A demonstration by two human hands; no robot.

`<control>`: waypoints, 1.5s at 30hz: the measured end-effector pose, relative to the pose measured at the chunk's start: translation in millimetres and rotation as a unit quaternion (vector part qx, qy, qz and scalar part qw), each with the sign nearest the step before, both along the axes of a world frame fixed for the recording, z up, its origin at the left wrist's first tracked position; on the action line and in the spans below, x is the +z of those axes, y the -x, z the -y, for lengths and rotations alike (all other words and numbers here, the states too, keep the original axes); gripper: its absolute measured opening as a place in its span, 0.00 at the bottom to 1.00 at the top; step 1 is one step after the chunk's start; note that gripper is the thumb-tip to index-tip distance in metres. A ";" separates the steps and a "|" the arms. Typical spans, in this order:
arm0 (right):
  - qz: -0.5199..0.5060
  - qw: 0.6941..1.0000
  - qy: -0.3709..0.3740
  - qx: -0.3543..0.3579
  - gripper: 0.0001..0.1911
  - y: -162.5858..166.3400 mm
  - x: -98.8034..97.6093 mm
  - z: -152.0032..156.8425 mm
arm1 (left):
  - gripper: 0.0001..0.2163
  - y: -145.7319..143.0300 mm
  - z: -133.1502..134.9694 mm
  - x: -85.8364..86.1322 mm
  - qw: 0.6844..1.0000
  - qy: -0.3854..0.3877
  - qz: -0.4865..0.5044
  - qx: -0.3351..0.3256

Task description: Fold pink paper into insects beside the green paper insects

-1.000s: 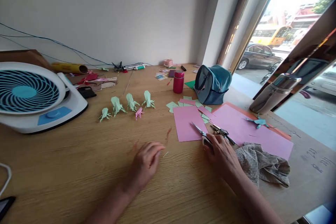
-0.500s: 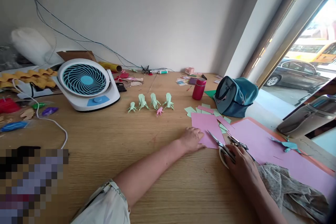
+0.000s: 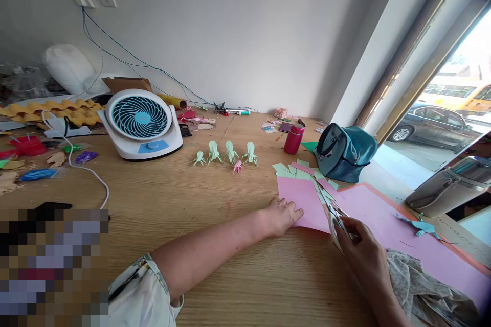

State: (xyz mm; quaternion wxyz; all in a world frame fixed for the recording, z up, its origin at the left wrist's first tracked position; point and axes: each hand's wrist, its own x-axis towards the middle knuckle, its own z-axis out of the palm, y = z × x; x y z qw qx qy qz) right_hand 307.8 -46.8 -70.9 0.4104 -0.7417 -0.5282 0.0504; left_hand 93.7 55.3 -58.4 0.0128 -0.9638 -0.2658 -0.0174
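My left hand (image 3: 283,216) is closed on the near left part of a square pink paper (image 3: 301,194), thumb on top and fingers curled. The paper's near edge bows slightly up off the table. In my right hand (image 3: 364,251) is a pair of scissors (image 3: 334,225) with pale handles, blades pointing away from me beside the paper's right edge. Part of the handles is hidden by my fingers. Beyond the paper lie light green paper scraps (image 3: 303,172) and a few pink strips (image 3: 329,188). Larger pink sheets (image 3: 370,209) lie right of my right hand.
Several green paper figures (image 3: 229,152) and a small pink one (image 3: 238,166) stand mid-table. Behind are a red flask (image 3: 293,139) and a teal bag (image 3: 347,150). A fan (image 3: 141,122) stands left; a grey cloth (image 3: 418,278) and blue paper figure (image 3: 420,226) lie right.
My right hand has lifted the scissors from the table and turned their blades more directly away from me. My left hand has taken hold of the pink paper's near edge. The view has shifted slightly.
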 end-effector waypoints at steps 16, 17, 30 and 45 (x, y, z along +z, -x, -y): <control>0.177 0.979 0.087 -0.045 0.22 -25.8 -15.7 -6.0 | 0.33 49.6 34.6 -4.4 0.994 0.053 0.089 -0.038; 0.186 0.977 0.096 -0.046 0.22 -27.4 -17.3 -6.2 | 0.34 52.1 40.4 -5.7 0.992 0.071 0.095 -0.037; 0.231 0.973 -0.001 0.014 0.20 -9.1 -12.6 -2.4 | 0.38 104.6 90.4 3.6 0.975 0.185 0.118 -0.042; 0.369 0.839 0.062 0.395 0.51 45.3 -31.8 113.3 | 0.37 127.1 126.1 -10.2 0.984 0.118 0.130 -0.043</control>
